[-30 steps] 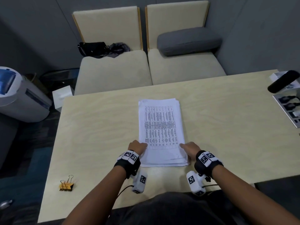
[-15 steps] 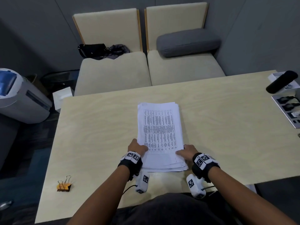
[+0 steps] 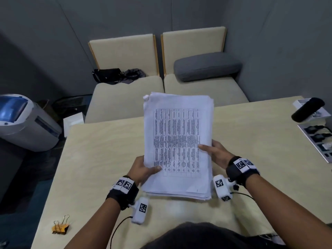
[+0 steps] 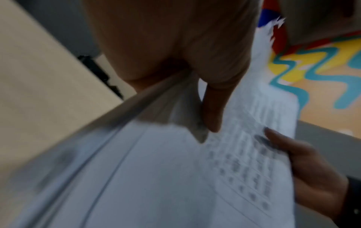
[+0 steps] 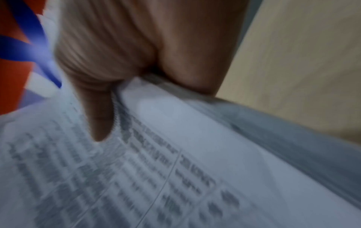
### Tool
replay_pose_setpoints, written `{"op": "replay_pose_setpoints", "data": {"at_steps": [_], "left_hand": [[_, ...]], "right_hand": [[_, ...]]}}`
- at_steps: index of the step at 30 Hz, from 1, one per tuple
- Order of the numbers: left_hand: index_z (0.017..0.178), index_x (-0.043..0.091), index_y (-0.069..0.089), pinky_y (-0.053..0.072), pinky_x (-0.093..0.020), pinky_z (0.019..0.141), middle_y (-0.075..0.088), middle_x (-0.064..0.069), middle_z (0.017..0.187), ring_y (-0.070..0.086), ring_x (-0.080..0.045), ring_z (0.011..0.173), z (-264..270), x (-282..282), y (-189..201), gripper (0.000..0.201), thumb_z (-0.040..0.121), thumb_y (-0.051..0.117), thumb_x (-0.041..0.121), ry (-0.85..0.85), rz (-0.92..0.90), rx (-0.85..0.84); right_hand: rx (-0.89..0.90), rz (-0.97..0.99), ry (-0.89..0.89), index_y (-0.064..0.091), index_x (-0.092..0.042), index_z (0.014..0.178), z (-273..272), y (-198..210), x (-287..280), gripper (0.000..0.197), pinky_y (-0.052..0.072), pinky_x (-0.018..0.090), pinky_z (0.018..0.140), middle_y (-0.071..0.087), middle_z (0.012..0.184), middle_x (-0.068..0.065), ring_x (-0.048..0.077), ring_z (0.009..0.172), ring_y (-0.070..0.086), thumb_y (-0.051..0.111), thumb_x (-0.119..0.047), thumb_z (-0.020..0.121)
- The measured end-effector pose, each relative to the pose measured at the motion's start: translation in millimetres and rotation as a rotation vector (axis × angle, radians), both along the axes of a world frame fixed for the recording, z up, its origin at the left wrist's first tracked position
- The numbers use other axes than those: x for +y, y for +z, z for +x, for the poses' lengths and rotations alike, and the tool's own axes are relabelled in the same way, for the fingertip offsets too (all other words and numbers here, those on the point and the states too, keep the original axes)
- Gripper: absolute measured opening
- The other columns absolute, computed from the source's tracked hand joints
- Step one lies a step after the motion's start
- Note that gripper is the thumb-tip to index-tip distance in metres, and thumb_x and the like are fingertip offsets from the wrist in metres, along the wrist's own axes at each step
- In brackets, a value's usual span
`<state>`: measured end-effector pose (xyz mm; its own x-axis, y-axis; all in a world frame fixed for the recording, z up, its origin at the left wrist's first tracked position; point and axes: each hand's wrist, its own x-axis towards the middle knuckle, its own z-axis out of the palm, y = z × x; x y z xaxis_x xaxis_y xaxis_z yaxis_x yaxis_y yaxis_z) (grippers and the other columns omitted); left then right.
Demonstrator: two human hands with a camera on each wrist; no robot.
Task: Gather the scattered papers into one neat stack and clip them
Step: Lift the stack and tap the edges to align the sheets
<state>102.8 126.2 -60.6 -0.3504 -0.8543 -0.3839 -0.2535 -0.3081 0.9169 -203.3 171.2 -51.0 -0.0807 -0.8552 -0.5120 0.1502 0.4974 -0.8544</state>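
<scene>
A thick stack of white papers (image 3: 177, 141) with a printed table on top is raised off the wooden table (image 3: 100, 148), tilted up toward me. My left hand (image 3: 143, 170) grips its lower left edge, thumb on the top sheet. My right hand (image 3: 214, 151) grips the right edge, thumb on the print. Both wrist views are blurred; each shows a thumb lying on the papers (image 4: 175, 177) (image 5: 175, 169) with the fingers hidden underneath. An orange binder clip (image 3: 60, 228) with wire handles lies on the table's near left corner, far from both hands.
Two beige seats (image 3: 125, 94) stand behind the table, with a black bag (image 3: 107, 74) and a grey cushion (image 3: 206, 66). A tray of small devices (image 3: 318, 139) and a black cylinder (image 3: 308, 109) sit at the right edge. A grey-blue machine (image 3: 23, 121) stands left.
The stack lay flat on the table with both hands at its near corners; now both hands have lifted it and tilted it upright above the table.
</scene>
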Motion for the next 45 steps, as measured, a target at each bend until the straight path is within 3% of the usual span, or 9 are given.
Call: {"op": "replay_pose_setpoints", "data": {"at_steps": [12,17,21,25,28,31,39,42,45], "left_hand": [[0.097,0.019,0.071,0.057,-0.040,0.085,0.076,-0.001,0.099,0.071,-0.021,0.093,-46,-25,77,0.031,0.077,0.074,-0.004,0.217,-0.171,0.225],[0.115,0.024,0.064,0.055,-0.035,0.088,0.073,0.005,0.110,0.067,-0.013,0.104,-48,-21,78,0.048,0.077,0.076,-0.001,0.130,-0.282,0.210],[0.102,0.029,0.068,0.056,-0.040,0.088,0.075,0.007,0.099,0.069,-0.013,0.096,-55,-23,83,0.036,0.079,0.076,0.002,0.172,-0.319,0.206],[0.097,0.025,0.071,0.054,-0.050,0.090,0.075,-0.005,0.099,0.070,-0.027,0.097,-53,-31,80,0.027,0.078,0.078,0.007,0.196,-0.327,0.189],[0.092,0.031,0.071,0.056,-0.045,0.088,0.076,0.007,0.093,0.070,-0.016,0.092,-53,-32,80,0.032,0.076,0.079,0.004,0.150,-0.338,0.180],[0.089,0.038,0.074,0.056,-0.046,0.088,0.075,0.008,0.092,0.069,-0.016,0.091,-56,-35,77,0.039,0.075,0.079,0.002,0.124,-0.339,0.176],[0.114,0.008,0.065,0.055,-0.035,0.089,0.073,-0.006,0.106,0.069,-0.016,0.097,-55,-39,62,0.047,0.070,0.082,0.001,0.132,-0.369,0.168],[0.104,0.012,0.069,0.055,-0.040,0.087,0.073,-0.009,0.100,0.068,-0.017,0.089,-56,-41,59,0.036,0.073,0.079,-0.002,0.138,-0.367,0.153],[0.100,0.016,0.069,0.054,-0.041,0.084,0.072,-0.011,0.096,0.065,-0.018,0.086,-56,-44,53,0.030,0.075,0.078,0.000,0.125,-0.355,0.127]], "right_hand": [[0.291,-0.384,-0.005,0.069,-0.024,0.100,26,70,-28,0.034,0.055,0.038,0.091,0.074,0.101,-0.002,0.013,0.097,0.071,0.084,-0.015,0.071],[0.260,-0.378,-0.045,0.068,-0.021,0.101,26,65,-20,0.048,0.056,0.043,0.092,0.075,0.103,0.002,0.015,0.099,0.071,0.091,-0.016,0.059],[0.247,-0.402,-0.053,0.067,-0.018,0.108,28,76,-19,0.057,0.054,0.044,0.094,0.074,0.105,0.002,0.012,0.099,0.070,0.092,-0.014,0.058],[0.510,-0.644,-0.139,0.049,-0.031,0.130,26,110,-27,0.085,0.046,0.022,0.103,0.058,0.131,-0.006,0.004,0.119,0.056,0.092,-0.017,0.058],[1.103,-0.895,0.059,0.044,-0.024,0.137,25,151,-40,0.084,0.031,0.036,0.115,0.047,0.142,-0.002,0.013,0.135,0.040,0.086,-0.030,0.065],[1.509,-0.773,0.545,0.036,-0.028,0.144,49,171,-53,0.084,0.015,0.041,0.120,0.039,0.149,-0.004,0.017,0.143,0.028,0.076,-0.040,0.072],[1.691,-0.663,0.832,0.031,-0.016,0.145,90,161,-73,0.082,0.041,0.041,0.101,0.054,0.134,0.004,0.024,0.123,0.051,0.072,-0.037,0.078],[1.717,-0.619,0.878,0.047,-0.021,0.131,96,162,-74,0.053,0.042,0.035,0.070,0.067,0.110,0.005,0.029,0.098,0.064,0.065,-0.034,0.084],[1.727,-0.585,0.936,0.061,-0.021,0.113,93,170,-75,0.028,0.036,0.033,0.064,0.066,0.102,0.007,0.031,0.093,0.065,0.061,-0.030,0.087]]}}
